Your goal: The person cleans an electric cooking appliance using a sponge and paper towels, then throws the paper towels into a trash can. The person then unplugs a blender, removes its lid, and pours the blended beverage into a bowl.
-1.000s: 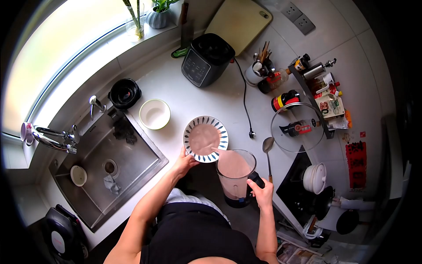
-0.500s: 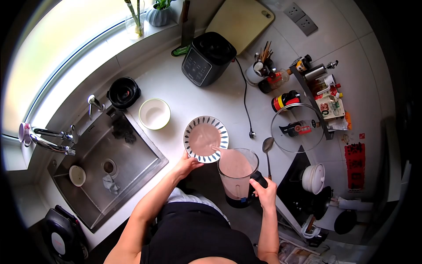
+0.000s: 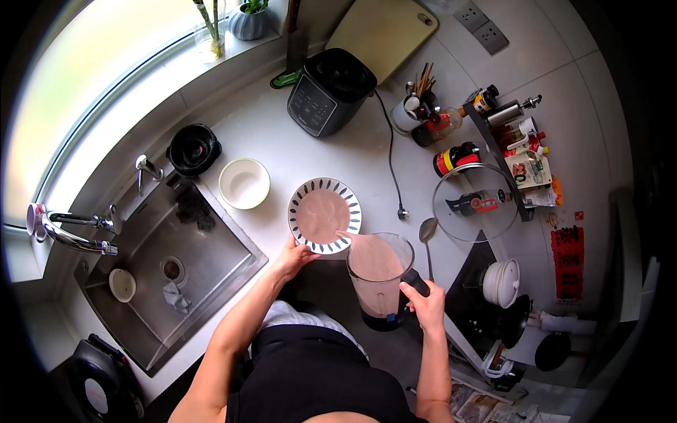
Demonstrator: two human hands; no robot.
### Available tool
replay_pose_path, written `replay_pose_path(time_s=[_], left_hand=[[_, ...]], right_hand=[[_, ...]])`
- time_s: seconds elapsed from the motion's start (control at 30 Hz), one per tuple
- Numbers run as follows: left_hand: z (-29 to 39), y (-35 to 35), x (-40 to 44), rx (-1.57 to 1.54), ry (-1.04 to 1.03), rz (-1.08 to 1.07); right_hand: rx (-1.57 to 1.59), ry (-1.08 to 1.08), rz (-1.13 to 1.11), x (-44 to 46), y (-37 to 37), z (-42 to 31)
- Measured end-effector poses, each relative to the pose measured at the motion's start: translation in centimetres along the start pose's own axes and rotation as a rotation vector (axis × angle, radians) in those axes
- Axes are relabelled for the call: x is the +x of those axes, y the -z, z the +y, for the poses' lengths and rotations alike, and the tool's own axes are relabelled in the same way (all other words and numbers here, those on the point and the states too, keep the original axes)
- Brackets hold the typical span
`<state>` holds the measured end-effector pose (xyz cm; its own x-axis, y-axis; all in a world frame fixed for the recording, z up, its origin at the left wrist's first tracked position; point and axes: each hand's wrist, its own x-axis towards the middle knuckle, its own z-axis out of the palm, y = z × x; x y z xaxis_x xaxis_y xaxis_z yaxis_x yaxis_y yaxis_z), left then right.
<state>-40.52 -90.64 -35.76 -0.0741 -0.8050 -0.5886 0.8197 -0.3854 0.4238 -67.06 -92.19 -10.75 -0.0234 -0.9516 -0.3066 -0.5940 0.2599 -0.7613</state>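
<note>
My right hand is closed round the black handle of a clear blender jug, which tilts to the left. Pinkish-brown liquid runs from the jug's lip into a white bowl with dark leaf marks round its rim. That bowl, with a broad pool of the liquid inside, sits at the counter's front edge. At its near side my left hand grips the rim; some fingers are hidden beneath. Left of it stands a white bowl with a green rim.
A black blender base stands at the back, its cord trailing on the counter. Beside the sink lies a black lid. To the right are a spoon, a glass lid and a white pot.
Liquid still flows from the jug, and the pool in the patterned bowl looks wider. The whole view has shifted slightly; both hands keep their holds.
</note>
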Motion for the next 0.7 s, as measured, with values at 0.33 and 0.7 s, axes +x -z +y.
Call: replay_pose_path(time_s=[0.33,0.7], left_hand=[[0.2,1.0,0.9,0.011,-0.012,-0.047],[3.2,1.7,-2.4,0.269,0.045,-0.084]], right_hand=[[0.026,-0.023,-0.01,0.6,0.0,-1.5],[0.112,-0.033,-0.048,1.0,-0.2,-3.4]])
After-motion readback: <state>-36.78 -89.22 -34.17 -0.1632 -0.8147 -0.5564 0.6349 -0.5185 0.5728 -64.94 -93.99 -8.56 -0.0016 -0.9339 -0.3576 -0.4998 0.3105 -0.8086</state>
